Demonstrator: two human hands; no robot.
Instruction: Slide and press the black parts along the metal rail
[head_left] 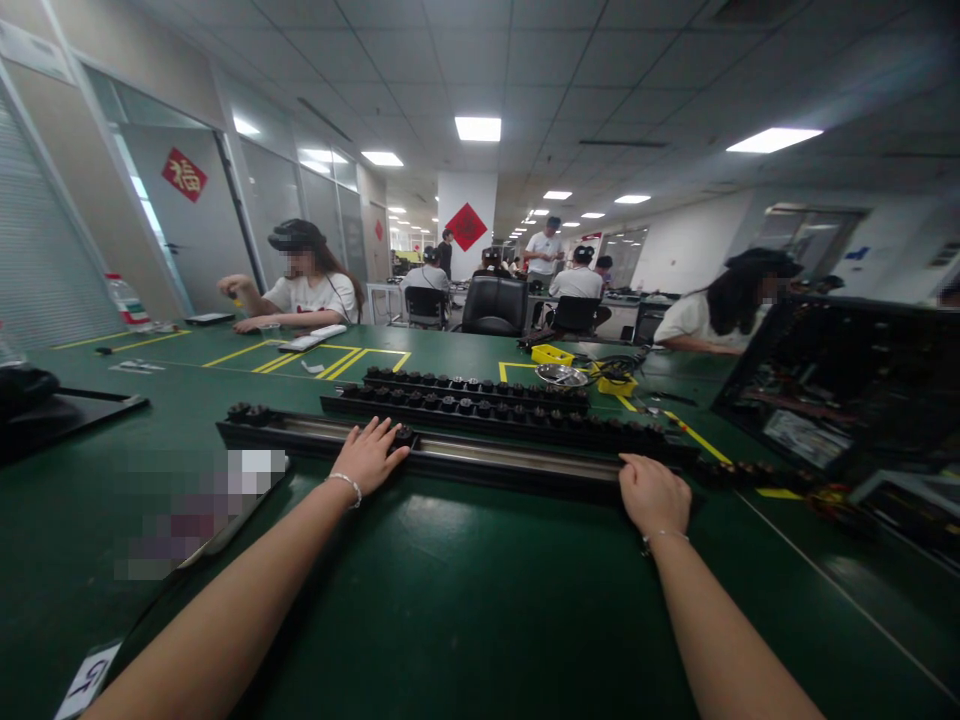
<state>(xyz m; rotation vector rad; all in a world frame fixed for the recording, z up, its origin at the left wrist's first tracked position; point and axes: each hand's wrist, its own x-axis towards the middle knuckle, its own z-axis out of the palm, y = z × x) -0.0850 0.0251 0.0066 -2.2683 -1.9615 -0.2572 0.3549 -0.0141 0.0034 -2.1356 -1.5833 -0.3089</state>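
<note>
A long black rail (517, 457) with a metal groove lies across the green table in front of me. My left hand (367, 458) rests on its left part, fingers spread, the thumb and fingertips beside a small black part (404, 435) in the groove. More black parts (250, 412) sit at the rail's left end. My right hand (656, 495) is closed at the right end of the rail, its fingertips at the edge; whether it grips the rail or something small is hidden. Behind stand more rails (465, 405) lined with black round parts.
Beyond the rails are yellow trays (552, 355), a metal dish (561, 375) and cables. An open computer case (817, 390) stands at the right. A pixelated flat object (225, 510) lies at the left. People sit at the table's far left and right.
</note>
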